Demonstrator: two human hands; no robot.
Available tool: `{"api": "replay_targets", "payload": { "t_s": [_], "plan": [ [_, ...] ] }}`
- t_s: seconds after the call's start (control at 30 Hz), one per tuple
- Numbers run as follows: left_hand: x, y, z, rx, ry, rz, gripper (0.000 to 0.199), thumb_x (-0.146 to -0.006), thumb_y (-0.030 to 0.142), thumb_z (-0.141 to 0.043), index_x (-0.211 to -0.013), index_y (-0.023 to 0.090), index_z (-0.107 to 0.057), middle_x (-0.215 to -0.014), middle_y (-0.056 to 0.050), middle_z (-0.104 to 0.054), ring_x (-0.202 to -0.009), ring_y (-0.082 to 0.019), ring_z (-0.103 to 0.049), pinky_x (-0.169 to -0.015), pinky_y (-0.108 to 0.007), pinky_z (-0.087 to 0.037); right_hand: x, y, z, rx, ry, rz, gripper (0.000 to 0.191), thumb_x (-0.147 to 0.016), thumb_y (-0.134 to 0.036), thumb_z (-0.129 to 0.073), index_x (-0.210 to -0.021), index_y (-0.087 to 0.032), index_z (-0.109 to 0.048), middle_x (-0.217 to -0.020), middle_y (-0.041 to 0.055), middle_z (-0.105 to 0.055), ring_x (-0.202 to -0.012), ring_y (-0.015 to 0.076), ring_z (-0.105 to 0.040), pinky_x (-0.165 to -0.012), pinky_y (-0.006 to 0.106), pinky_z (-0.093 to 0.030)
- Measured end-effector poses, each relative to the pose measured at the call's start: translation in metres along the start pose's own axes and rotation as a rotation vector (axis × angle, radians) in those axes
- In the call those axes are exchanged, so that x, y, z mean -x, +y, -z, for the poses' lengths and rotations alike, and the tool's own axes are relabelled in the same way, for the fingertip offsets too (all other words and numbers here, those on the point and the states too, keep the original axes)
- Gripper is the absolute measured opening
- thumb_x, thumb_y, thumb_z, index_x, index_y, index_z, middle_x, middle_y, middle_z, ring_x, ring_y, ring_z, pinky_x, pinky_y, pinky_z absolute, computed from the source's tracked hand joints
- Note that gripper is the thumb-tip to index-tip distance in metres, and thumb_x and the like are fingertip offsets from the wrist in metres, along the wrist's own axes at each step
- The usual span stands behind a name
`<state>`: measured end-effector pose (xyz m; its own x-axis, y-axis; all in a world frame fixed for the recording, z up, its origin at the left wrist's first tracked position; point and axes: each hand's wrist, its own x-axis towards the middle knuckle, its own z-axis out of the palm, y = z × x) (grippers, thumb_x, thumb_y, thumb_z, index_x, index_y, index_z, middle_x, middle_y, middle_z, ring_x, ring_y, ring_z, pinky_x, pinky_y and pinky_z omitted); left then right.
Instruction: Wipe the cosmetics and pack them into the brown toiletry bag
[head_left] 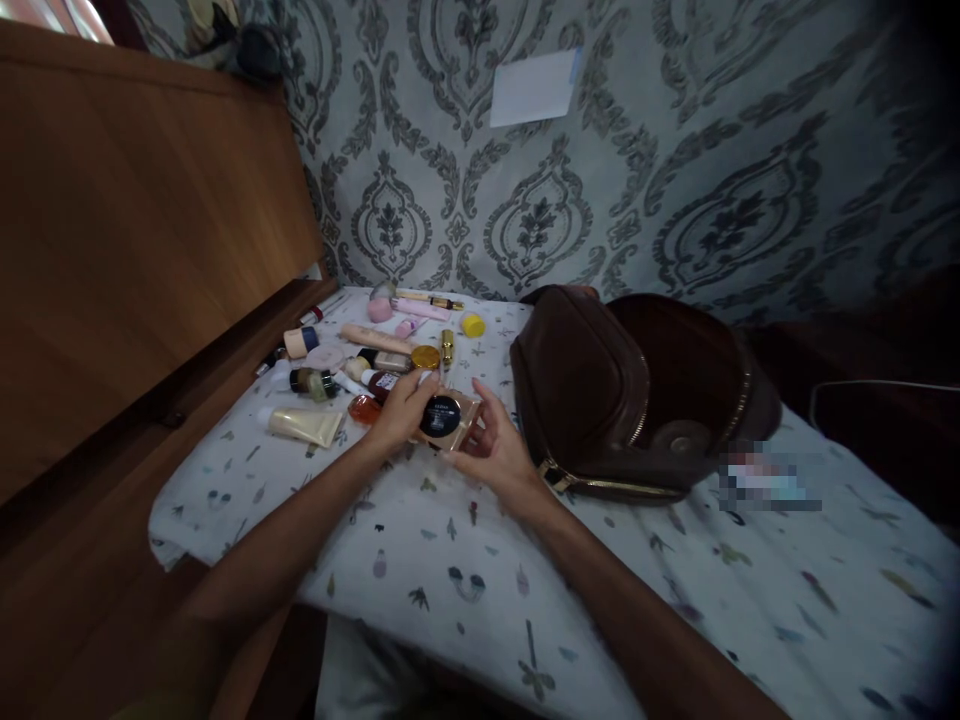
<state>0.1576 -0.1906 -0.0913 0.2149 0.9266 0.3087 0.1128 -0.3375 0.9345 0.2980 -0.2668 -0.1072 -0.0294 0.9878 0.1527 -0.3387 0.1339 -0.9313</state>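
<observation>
Between my two hands is a flat, squarish gold compact (441, 416) with a dark round centre bearing small print. My left hand (401, 408) grips its left side, fingers partly hidden. On the right side, the thumb and fingers of my right hand (501, 445) curl round its edge. Close to my left hand lie an orange translucent bottle (365, 409) and a dark red bottle with a white label (380, 384). A pale yellow tube (304, 425) rests farther left. Just beyond the hands are a round gold-lidded jar (425, 357) and a gold lipstick-like tube (448, 346).
A brown leather bag (581, 385) with gold zips stands to the right, its top open. Several other cosmetics spread toward the patterned wall, including a yellow round jar (473, 325) and a long beige tube (376, 339). A wooden panel (150, 250) borders the left.
</observation>
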Motion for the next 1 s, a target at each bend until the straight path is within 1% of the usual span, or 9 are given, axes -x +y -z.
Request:
{"api": "replay_targets", "payload": {
  "t_s": [0.13, 0.23, 0.37, 0.47, 0.57, 0.7, 0.8, 0.87, 1.0],
  "plan": [
    [0.003, 0.001, -0.003, 0.021, 0.091, -0.004, 0.040, -0.091, 0.055, -0.051, -0.072, 0.020, -0.049, -0.066, 0.003, -0.050, -0.065, -0.014, -0.050, -0.065, -0.026, -0.043, 0.001, 0.005, -0.004, -0.087, -0.025, -0.126, 0.048, -0.067, -0.043, -0.083, -0.106, -0.020, -0.066, -0.111, 0.0067, -0.070, -0.105, 0.0227, -0.066, -0.093, 0.036, -0.053],
    [0.007, 0.007, -0.005, 0.023, 0.112, -0.017, 0.041, -0.090, 0.058, -0.052, -0.074, 0.020, -0.055, -0.069, 0.001, -0.056, -0.071, -0.017, -0.055, -0.074, -0.028, -0.046, 0.005, 0.007, -0.006, -0.162, -0.086, -0.226, 0.050, -0.073, -0.047, -0.078, -0.114, -0.023, -0.063, -0.115, 0.0060, -0.070, -0.100, 0.0234, -0.068, -0.082, 0.038, -0.058],
    [0.006, 0.014, -0.003, 0.022, 0.103, -0.026, 0.050, -0.099, 0.052, -0.035, -0.091, 0.018, -0.071, -0.094, -0.006, -0.073, -0.096, -0.023, -0.066, -0.092, -0.034, -0.048, 0.007, 0.008, -0.005, -0.102, -0.097, -0.202, 0.056, -0.075, -0.048, -0.077, -0.122, -0.027, -0.055, -0.117, 0.0048, -0.067, -0.089, 0.0205, -0.070, -0.073, 0.037, -0.060],
    [0.002, 0.012, 0.002, -0.054, 0.064, -0.101, 0.039, -0.096, 0.039, -0.044, -0.103, 0.016, -0.074, -0.109, -0.008, -0.075, -0.107, -0.024, -0.066, -0.100, -0.036, -0.047, 0.007, 0.010, -0.003, 0.034, -0.101, -0.137, 0.048, -0.077, -0.049, -0.074, -0.114, -0.023, -0.056, -0.103, 0.0037, -0.068, -0.081, 0.0187, -0.070, -0.074, 0.037, -0.061],
    [0.000, 0.008, 0.005, -0.107, 0.060, -0.147, 0.030, -0.090, 0.029, -0.053, -0.108, 0.015, -0.074, -0.114, -0.009, -0.074, -0.112, -0.025, -0.065, -0.104, -0.038, -0.045, 0.009, 0.010, -0.003, 0.194, -0.112, -0.091, 0.035, -0.082, -0.046, -0.068, -0.102, -0.020, -0.056, -0.083, 0.0003, -0.064, -0.072, 0.0175, -0.068, -0.070, 0.036, -0.060],
    [0.004, 0.009, 0.003, -0.148, 0.043, -0.199, 0.030, -0.090, 0.022, -0.053, -0.111, 0.016, -0.073, -0.115, -0.009, -0.074, -0.112, -0.024, -0.066, -0.103, -0.038, -0.046, 0.013, 0.005, -0.005, 0.385, -0.129, -0.011, 0.023, -0.086, -0.038, -0.060, -0.098, -0.020, -0.053, -0.075, -0.0020, -0.060, -0.066, 0.0147, -0.063, -0.063, 0.030, -0.056],
    [0.011, 0.015, -0.001, -0.206, -0.006, -0.302, 0.030, -0.094, 0.022, -0.049, -0.113, 0.016, -0.072, -0.115, -0.010, -0.074, -0.110, -0.023, -0.066, -0.100, -0.036, -0.047, 0.014, 0.002, -0.005, 0.461, -0.128, 0.024, 0.016, -0.087, -0.034, -0.058, -0.091, -0.021, -0.051, -0.071, -0.0032, -0.060, -0.060, 0.0137, -0.062, -0.059, 0.027, -0.052],
    [0.016, 0.020, -0.003, -0.267, -0.036, -0.402, 0.031, -0.097, 0.022, -0.045, -0.114, 0.015, -0.070, -0.115, -0.011, -0.073, -0.109, -0.022, -0.066, -0.098, -0.036, -0.048, 0.014, 0.002, -0.005, 0.472, -0.121, 0.015, 0.016, -0.088, -0.035, -0.057, -0.089, -0.021, -0.049, -0.067, -0.0038, -0.060, -0.056, 0.0138, -0.062, -0.056, 0.027, -0.050],
    [0.023, 0.026, -0.006, -0.344, -0.140, -0.567, 0.029, -0.097, 0.022, -0.046, -0.114, 0.016, -0.069, -0.099, -0.010, -0.072, -0.096, -0.021, -0.065, -0.088, -0.033, -0.050, 0.013, 0.006, -0.005, 0.372, -0.095, -0.043, 0.020, -0.087, -0.039, -0.058, -0.090, -0.022, -0.048, -0.062, -0.0053, -0.059, -0.049, 0.0142, -0.061, -0.049, 0.027, -0.051]
  ]
}}
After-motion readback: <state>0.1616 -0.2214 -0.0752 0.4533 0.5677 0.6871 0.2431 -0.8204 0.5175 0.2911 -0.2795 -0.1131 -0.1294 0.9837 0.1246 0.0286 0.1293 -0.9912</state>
